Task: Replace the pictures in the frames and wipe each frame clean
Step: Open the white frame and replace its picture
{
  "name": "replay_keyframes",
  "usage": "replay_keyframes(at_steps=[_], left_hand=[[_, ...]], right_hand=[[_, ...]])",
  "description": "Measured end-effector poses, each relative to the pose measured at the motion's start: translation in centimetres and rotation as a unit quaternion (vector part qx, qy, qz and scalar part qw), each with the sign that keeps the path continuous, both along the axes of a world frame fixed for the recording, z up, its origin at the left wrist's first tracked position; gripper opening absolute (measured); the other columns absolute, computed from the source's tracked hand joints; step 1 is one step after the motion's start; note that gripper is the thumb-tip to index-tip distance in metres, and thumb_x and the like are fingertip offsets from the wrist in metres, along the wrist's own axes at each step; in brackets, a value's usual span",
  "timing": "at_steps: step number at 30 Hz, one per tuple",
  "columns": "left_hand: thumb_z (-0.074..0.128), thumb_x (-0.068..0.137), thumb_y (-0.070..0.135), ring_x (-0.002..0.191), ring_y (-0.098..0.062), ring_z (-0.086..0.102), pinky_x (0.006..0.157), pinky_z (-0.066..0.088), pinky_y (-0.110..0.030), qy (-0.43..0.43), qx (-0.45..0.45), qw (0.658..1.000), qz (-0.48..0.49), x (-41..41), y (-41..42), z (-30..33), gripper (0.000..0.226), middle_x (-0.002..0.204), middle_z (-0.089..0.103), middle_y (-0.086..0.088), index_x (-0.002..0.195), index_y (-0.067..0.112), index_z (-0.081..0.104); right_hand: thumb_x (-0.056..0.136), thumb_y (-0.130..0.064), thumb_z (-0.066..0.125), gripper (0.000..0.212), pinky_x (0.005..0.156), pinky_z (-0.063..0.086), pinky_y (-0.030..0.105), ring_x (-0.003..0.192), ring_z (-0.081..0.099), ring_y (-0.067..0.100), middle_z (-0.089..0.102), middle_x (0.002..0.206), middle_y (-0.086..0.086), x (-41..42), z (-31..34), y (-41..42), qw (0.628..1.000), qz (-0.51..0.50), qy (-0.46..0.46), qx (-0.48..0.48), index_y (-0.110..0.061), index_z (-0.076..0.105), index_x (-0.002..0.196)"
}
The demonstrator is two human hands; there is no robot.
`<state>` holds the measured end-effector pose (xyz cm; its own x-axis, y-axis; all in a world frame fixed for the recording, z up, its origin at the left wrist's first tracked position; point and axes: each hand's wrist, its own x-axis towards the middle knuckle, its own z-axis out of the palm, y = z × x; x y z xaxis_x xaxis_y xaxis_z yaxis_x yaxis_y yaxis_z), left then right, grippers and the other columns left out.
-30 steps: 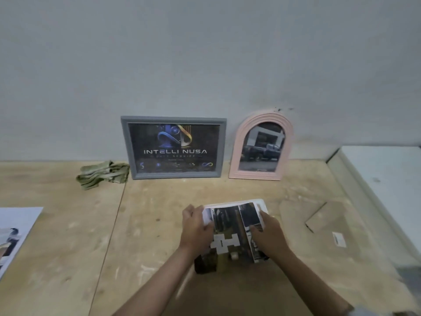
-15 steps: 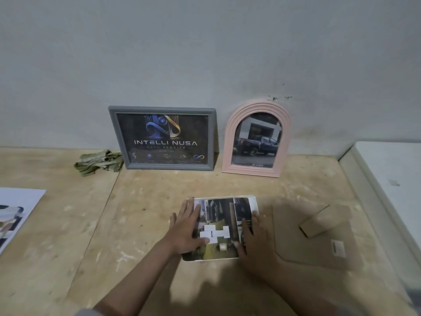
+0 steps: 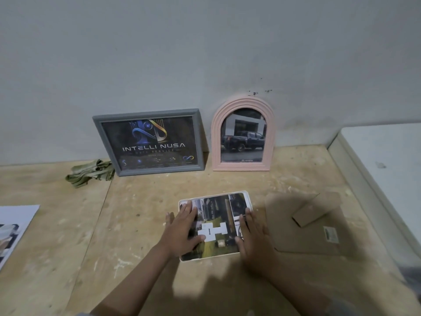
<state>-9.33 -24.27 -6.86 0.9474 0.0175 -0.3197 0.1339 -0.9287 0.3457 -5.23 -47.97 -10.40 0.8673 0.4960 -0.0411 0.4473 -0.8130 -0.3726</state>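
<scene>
Two flat hands, left hand (image 3: 182, 231); right hand (image 3: 252, 238), press picture (image 3: 216, 215) into white frame (image 3: 185, 260).

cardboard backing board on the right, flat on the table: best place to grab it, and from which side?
Take the cardboard backing board by its folded stand flap, which rises off the flat panel and gives fingers something to pinch. Come from above on the right, since the right hand is nearest. The panel itself lies flush on the table, so its edges likely offer little purchase.
</scene>
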Motion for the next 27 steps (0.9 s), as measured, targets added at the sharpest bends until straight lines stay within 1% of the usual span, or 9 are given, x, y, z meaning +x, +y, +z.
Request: replay_keyframes(at_steps=[4, 7, 13, 16, 18, 20, 22, 24, 27], left_hand=[[0.048, 0.090, 0.048, 0.148, -0.019, 0.014, 0.116, 0.007, -0.054, -0.085, -0.039, 0.995, 0.031, -0.3, -1.4, 0.3, 0.069, 0.160, 0.015, 0.001, 0.150, 0.023, 0.024], [0.039, 0.088, 0.050, 0.139, -0.024, 0.035, 0.115, 0.024, -0.043, -0.129, -0.080, 0.987, 0.047, 0.2, -4.3, 0.8, 0.065, 0.150, 0.039, -0.007, 0.141, 0.013, 0.044], [0.054, 0.093, 0.026, 0.127, -0.019, 0.046, 0.103, 0.032, -0.021, -0.125, -0.217, 0.966, 0.067, 2.8, -12.6, 2.2, 0.044, 0.135, 0.051, -0.005, 0.134, 0.010, 0.049], [0.055, 0.092, 0.026, 0.120, -0.016, 0.049, 0.095, 0.036, -0.021, -0.072, -0.258, 0.958, 0.100, 4.8, -16.5, 2.8, 0.038, 0.126, 0.053, 0.000, 0.127, 0.011, 0.054], [0.057, 0.088, 0.026, 0.103, -0.021, 0.055, 0.080, 0.042, -0.027, -0.031, -0.254, 0.958, 0.128, 6.0, -18.1, 2.7, 0.025, 0.111, 0.059, -0.002, 0.107, 0.009, 0.057], [0.057, 0.084, 0.026, 0.084, -0.025, 0.055, 0.065, 0.038, -0.029, 0.004, -0.239, 0.960, 0.146, 7.1, -19.7, 2.5, 0.020, 0.094, 0.059, -0.009, 0.091, 0.008, 0.052], [0.058, 0.081, 0.027, 0.077, -0.022, 0.053, 0.061, 0.036, -0.029, 0.030, -0.229, 0.961, 0.153, 7.6, -20.9, 2.5, 0.021, 0.090, 0.058, -0.009, 0.089, 0.008, 0.050], [0.060, 0.077, 0.030, 0.077, -0.020, 0.055, 0.059, 0.038, -0.029, 0.045, -0.238, 0.957, 0.158, 7.9, -21.6, 2.7, 0.027, 0.091, 0.059, -0.008, 0.089, 0.008, 0.051], [0.062, 0.061, 0.039, 0.080, -0.023, 0.058, 0.062, 0.040, -0.027, 0.057, -0.276, 0.934, 0.218, 8.7, -22.1, 2.8, 0.046, 0.091, 0.060, -0.010, 0.092, 0.006, 0.054]], right_hand=[[0.089, -0.034, 0.037, 0.060, 0.100, 0.037, 0.057, 0.132, 0.037, 0.040, 0.041, 0.141, 0.027, 0.4, 0.3, -1.2, 0.996, -0.042, -0.002, 0.073, 0.002, 0.042, 0.136], [0.095, -0.039, 0.027, 0.060, 0.097, 0.042, 0.055, 0.126, 0.043, 0.045, 0.044, 0.135, 0.032, 1.3, 0.7, -3.7, 0.992, -0.095, -0.017, 0.078, 0.004, 0.046, 0.132], [0.079, -0.025, 0.039, 0.049, 0.075, 0.050, 0.052, 0.092, 0.056, 0.049, 0.055, 0.111, 0.037, 3.3, 2.5, -10.0, 0.963, -0.252, -0.063, 0.070, 0.010, 0.055, 0.110], [0.079, -0.026, 0.048, 0.038, 0.068, 0.048, 0.046, 0.083, 0.055, 0.043, 0.054, 0.098, 0.029, 4.4, 2.5, -13.5, 0.939, -0.340, -0.022, 0.045, 0.006, 0.050, 0.099], [0.083, -0.030, 0.055, 0.046, 0.072, 0.045, 0.046, 0.089, 0.053, 0.042, 0.052, 0.105, 0.028, 4.9, 2.7, -14.8, 0.921, -0.388, 0.017, 0.015, 0.008, 0.050, 0.108], [0.087, -0.033, 0.057, 0.051, 0.080, 0.042, 0.044, 0.101, 0.049, 0.040, 0.049, 0.117, 0.026, 5.3, 2.9, -15.7, 0.904, -0.422, 0.066, -0.005, 0.006, 0.047, 0.119], [0.090, -0.036, 0.053, 0.054, 0.083, 0.041, 0.041, 0.108, 0.047, 0.038, 0.046, 0.123, 0.024, 5.5, 3.0, -16.3, 0.905, -0.418, 0.082, -0.013, 0.005, 0.044, 0.124], [0.089, -0.034, 0.055, 0.051, 0.082, 0.040, 0.038, 0.107, 0.048, 0.037, 0.048, 0.120, 0.025, 5.8, 3.0, -16.3, 0.909, -0.409, 0.074, 0.005, 0.006, 0.047, 0.120], [0.086, -0.032, 0.061, 0.052, 0.086, 0.040, 0.040, 0.109, 0.048, 0.039, 0.050, 0.120, 0.027, 6.3, 3.2, -16.4, 0.896, -0.434, 0.074, 0.060, 0.007, 0.051, 0.118]])
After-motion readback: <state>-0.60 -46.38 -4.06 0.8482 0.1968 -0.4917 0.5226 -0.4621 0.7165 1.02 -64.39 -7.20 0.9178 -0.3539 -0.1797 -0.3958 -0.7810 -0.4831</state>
